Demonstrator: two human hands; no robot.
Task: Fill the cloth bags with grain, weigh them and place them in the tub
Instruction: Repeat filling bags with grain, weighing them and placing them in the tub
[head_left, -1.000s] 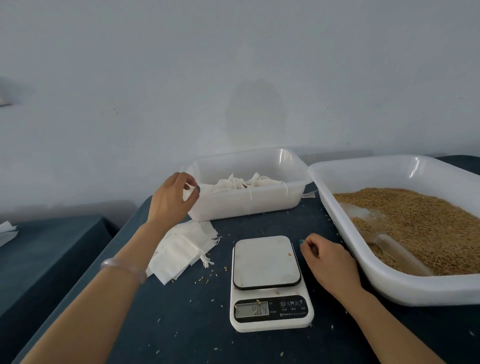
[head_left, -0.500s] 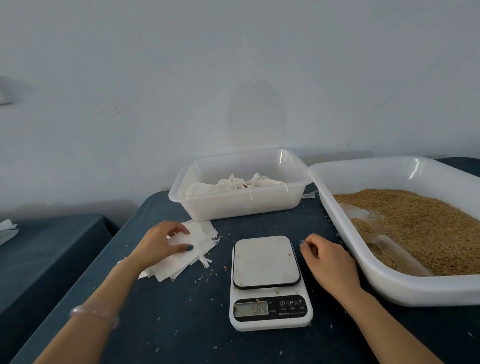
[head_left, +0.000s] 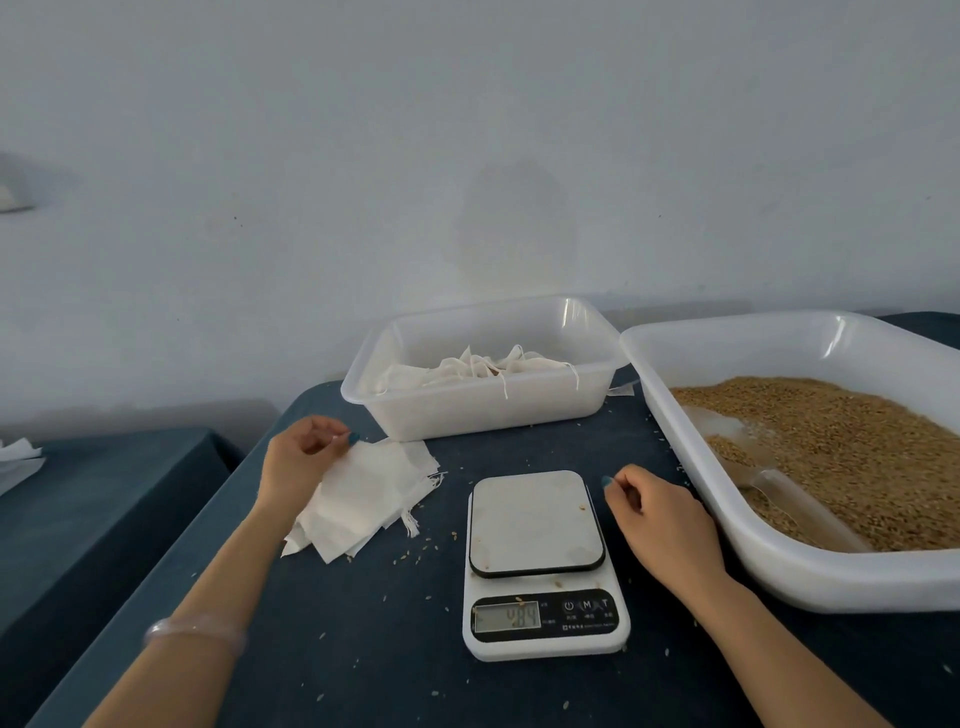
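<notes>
A stack of flat white cloth bags lies on the dark blue table left of the scale. My left hand pinches the far corner of the top bag between thumb and fingers. A white digital scale stands in the middle with nothing on its platform. My right hand rests loosely curled on the table just right of the scale, holding nothing. A clear tub behind the scale holds filled, tied bags. A large white tray at right holds brown grain and a clear scoop.
Loose grains lie scattered on the table around the scale and bags. A second dark blue table stands lower at left with white cloth at its edge. A pale wall stands right behind the tub and tray.
My left hand came down from the tub's left rim to the stack of bags and pinched the top bag's corner. My right hand stayed beside the scale.
</notes>
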